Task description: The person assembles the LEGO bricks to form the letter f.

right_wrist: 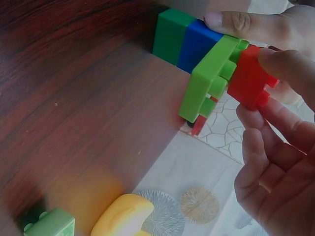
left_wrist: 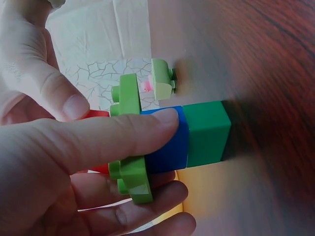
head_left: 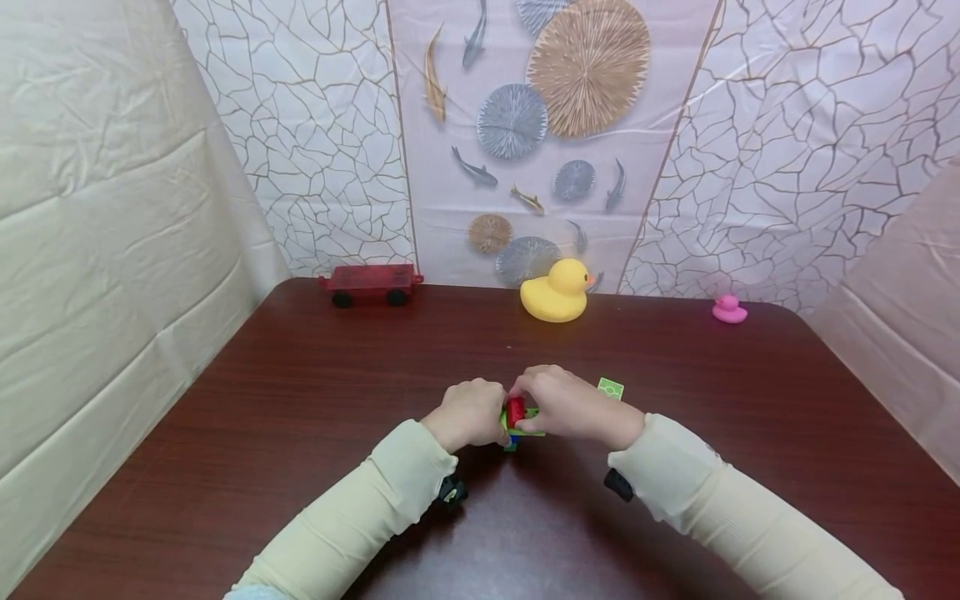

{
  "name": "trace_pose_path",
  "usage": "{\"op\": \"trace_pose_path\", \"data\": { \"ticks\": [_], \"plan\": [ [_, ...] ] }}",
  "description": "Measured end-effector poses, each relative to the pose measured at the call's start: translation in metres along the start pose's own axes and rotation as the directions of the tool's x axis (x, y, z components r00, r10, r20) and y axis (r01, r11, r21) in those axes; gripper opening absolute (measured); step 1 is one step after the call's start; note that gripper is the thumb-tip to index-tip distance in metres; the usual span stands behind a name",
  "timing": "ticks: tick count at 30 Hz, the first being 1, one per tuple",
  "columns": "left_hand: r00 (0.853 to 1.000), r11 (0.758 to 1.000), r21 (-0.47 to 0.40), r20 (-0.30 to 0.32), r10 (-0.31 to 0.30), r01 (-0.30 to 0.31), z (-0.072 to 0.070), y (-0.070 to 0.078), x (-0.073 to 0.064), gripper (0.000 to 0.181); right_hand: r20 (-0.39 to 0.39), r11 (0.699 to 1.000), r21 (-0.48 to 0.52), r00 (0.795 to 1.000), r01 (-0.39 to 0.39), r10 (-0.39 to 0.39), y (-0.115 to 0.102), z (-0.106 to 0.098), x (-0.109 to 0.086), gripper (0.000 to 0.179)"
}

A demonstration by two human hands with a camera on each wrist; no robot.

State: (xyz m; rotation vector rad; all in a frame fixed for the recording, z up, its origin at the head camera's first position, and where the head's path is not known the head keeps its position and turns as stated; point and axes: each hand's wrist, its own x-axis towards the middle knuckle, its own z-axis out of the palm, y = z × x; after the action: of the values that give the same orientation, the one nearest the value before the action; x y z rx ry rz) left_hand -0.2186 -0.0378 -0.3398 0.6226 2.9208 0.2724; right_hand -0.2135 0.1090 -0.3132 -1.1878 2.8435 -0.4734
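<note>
At the middle of the table, my left hand (head_left: 468,412) grips a small stack of toy bricks. The stack has a dark green brick (right_wrist: 170,37) at the bottom, a blue brick (right_wrist: 198,46) above it and a wide light green brick (right_wrist: 203,91) across the top. In the left wrist view, the left thumb lies along the blue brick. My right hand (head_left: 573,406) pinches a red brick (right_wrist: 246,81) between thumb and fingers, against the studs of the light green brick. Whether the red brick is pressed fully down cannot be seen.
Just beyond the right hand sits a loose light green brick (head_left: 611,387). Along the table's back edge stand a red toy wagon (head_left: 371,279), a yellow duck (head_left: 553,298) and a small pink duck (head_left: 729,310). Patterned cloth (head_left: 330,108) hangs behind the table (head_left: 360,358).
</note>
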Motion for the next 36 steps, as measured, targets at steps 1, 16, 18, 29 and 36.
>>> {"op": "trace_pose_path", "data": {
  "ticks": [1, 16, 18, 29, 36],
  "plan": [
    [1.0, 1.0, -0.006, 0.001, 0.001, -0.001, 0.0, -0.001, 0.0, 0.032, 0.002, 1.0, -0.004, 1.0, 0.004, -0.004, 0.0, 0.001, 0.001, 0.028],
    [0.999, 0.99, -0.14, 0.04, 0.024, -0.018, 0.0, -0.009, 0.004, 0.028, 0.098, 0.999, 0.022, 0.994, 0.04, -0.042, -0.003, -0.004, 0.014, 0.013],
    [0.999, 0.987, -0.158, 0.037, 0.028, -0.022, 0.0, -0.01, 0.004, 0.03, 0.117, 0.998, 0.021, 0.991, 0.055, -0.057, -0.004, -0.006, 0.017, 0.009],
    [0.995, 0.955, -0.284, 0.029, 0.1, -0.088, 0.0, -0.02, 0.004, 0.025, 0.188, 0.997, 0.071, 0.982, -0.024, 0.01, -0.007, -0.008, 0.026, 0.013],
    [0.985, 0.887, -0.433, -0.011, 0.172, -0.16, -0.002, -0.028, 0.006, 0.025, 0.19, 0.997, 0.08, 0.982, -0.019, 0.003, -0.003, -0.006, 0.028, 0.015]
  ]
}}
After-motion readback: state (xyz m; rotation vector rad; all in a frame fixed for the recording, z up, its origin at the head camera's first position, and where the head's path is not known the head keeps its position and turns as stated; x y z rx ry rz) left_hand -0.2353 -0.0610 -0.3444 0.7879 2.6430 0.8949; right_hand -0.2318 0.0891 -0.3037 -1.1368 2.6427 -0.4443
